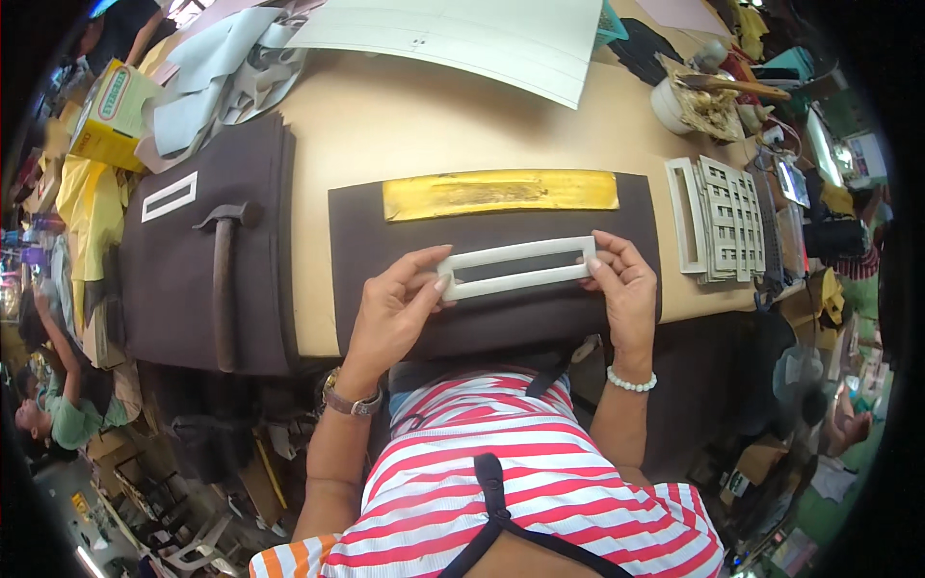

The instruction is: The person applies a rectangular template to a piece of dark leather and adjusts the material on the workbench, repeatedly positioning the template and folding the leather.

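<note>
White, slim rectangular frame with a long slot (520,282) is over the dark brown flat sheet (501,332), in front of the worn yellow strip (501,196); left hand (390,299) pinches one end, right hand (628,294) the other, thumbs against fingers. Can't tell if it touches the sheet. Sheet's near edge runs to the table edge by the wearer. Bare tan tabletop (385,125): broad behind the strip, narrow gaps either side. Blocking left: dark brown stack (173,299) carrying a wooden-handled hammer (224,289). Right: pale slotted panels (708,207), white tub (669,104) behind. Far side: large white sheet (462,39).
</note>
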A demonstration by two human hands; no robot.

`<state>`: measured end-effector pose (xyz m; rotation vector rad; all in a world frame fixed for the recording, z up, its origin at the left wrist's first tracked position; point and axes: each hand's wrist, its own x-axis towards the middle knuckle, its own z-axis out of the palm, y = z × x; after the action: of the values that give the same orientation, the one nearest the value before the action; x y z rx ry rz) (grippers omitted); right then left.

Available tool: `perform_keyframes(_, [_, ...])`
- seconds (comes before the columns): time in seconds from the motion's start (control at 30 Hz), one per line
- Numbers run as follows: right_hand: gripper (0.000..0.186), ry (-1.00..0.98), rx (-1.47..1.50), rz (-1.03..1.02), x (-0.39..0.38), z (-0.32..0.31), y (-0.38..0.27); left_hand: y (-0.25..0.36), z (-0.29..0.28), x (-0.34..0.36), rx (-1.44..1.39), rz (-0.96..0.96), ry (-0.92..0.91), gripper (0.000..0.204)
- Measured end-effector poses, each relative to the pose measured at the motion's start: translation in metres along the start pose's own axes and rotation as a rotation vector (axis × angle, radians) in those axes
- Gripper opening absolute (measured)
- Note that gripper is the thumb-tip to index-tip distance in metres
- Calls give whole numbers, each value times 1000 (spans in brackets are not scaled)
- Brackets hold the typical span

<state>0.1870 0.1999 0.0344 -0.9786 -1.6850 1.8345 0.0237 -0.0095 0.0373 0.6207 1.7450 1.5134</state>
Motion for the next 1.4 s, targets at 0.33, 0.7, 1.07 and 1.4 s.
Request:
perform_keyframes(0.33, [23,23,-26,8,23,9,3,7,-21,44,654,579,322,40])
perform_keyframes(0.7, [27,118,-170,46,30,20,7,-8,-32,59,526,325,96,59])
perform_keyframes(1.07, [30,251,-524,-166,26,32,3,-6,-28,58,659,363,93,64])
perform_keyframes(1.4, [31,310,-453,-162,28,27,10,-6,-25,58,682,390,99,64])
